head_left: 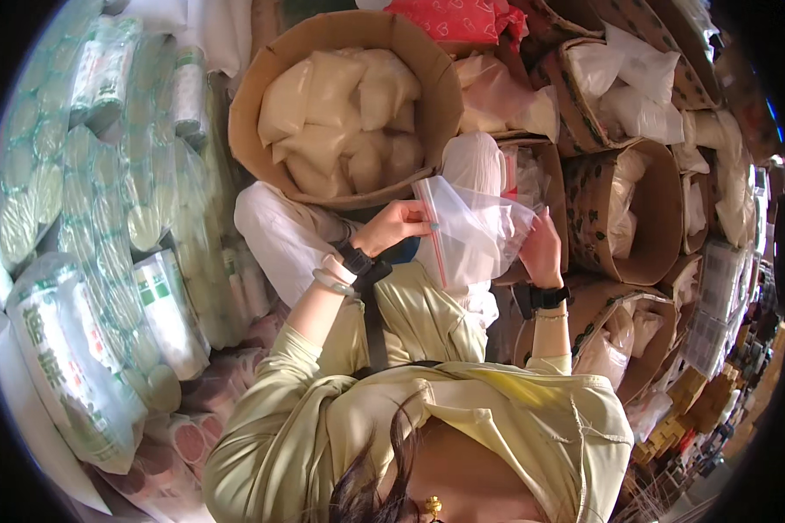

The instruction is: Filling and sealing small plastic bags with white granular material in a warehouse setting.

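A clear plastic zip bag [473, 237] with a red strip along its left edge stretches between my two hands, above my lap. My left hand [394, 226] pinches that edge near the strip. At the bag's other side, my right hand [542, 250] has its fingers closed on the plastic. The bag looks flat and see-through, with no contents that I can make out. Just beyond my left hand stands a large cardboard box [443, 85], holding several plump, pale packed bags [340, 91].
Stacked clear-wrapped rolls [92, 235] with green and white labels fill the left side. More open cardboard boxes [584, 187] with packed bags line the right. A red printed bag [462, 19] lies at the far side. Pinkish rolls [179, 431] are low on the left.
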A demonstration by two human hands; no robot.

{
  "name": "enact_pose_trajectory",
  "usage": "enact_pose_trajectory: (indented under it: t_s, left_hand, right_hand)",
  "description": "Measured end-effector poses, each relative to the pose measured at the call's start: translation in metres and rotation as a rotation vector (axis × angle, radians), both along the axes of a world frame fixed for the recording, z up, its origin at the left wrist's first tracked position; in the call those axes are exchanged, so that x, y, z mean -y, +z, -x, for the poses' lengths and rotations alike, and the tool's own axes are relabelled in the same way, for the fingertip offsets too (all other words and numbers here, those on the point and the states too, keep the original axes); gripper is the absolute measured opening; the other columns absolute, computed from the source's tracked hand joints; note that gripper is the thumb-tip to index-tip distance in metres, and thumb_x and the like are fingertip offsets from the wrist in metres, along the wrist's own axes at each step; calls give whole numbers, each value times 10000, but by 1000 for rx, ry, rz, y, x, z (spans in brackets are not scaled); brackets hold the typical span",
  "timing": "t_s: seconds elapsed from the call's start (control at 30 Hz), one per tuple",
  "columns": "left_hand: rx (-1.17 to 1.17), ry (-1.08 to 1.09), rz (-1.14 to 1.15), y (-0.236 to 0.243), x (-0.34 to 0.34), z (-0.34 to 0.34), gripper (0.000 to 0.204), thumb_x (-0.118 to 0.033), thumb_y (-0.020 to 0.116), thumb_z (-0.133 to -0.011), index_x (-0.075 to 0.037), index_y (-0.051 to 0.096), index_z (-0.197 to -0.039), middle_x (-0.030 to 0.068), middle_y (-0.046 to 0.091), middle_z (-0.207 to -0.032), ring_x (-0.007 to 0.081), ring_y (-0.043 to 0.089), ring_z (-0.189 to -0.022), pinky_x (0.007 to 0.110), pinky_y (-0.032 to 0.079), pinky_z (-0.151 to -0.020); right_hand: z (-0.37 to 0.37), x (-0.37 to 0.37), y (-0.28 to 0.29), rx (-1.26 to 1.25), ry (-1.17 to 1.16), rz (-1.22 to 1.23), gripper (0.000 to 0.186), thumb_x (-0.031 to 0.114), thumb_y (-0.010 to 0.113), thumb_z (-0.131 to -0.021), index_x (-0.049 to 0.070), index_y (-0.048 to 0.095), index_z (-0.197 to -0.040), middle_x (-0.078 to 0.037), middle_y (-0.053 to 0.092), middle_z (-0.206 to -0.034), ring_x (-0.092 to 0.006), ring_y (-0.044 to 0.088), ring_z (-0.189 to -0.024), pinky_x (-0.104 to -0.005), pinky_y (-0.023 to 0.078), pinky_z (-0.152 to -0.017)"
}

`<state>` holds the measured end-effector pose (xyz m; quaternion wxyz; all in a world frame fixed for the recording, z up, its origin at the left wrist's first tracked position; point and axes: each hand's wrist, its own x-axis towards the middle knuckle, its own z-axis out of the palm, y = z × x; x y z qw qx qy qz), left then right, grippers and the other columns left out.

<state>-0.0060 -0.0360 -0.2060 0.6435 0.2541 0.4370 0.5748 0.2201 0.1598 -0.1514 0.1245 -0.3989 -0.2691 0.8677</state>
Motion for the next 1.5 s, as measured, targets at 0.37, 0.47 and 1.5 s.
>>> enact_pose_trajectory:
  t_s: [0.37, 0.47, 1.5]
  left_hand:
    - [-66, 409, 166, -7, 5, -12, 248, -191, 574, -935, 7, 691, -1028, 42, 705, -958, 58, 610, -804, 206, 475, -745]
    - [-136, 420, 233, 11, 9, -6, 222, -163, 585, -919, 18, 699, -976, 55, 703, -937, 75, 604, -787, 219, 471, -738]
    - [255, 689, 387, -18, 69, 49, 204, 55, 615, -842, -12, 507, -1002, 180, 664, -1006, 240, 653, -1001, 266, 524, -851]
  right_hand:
    - [-22, 11, -33, 317, -176, -662, 135, 87, 662, -876, -32, 665, -942, -29, 650, -809, -85, 585, -713, -214, 473, -645]
    - [-31, 12, -38, 244, -242, -652, 141, 106, 620, -913, -21, 667, -952, -9, 636, -803, -66, 545, -679, -211, 456, -649]
    - [71, -187, -198, 1158, 843, -1631, 229, 116, 490, -959, -47, 614, -858, -102, 636, -847, -247, 642, -778, -289, 550, -614]
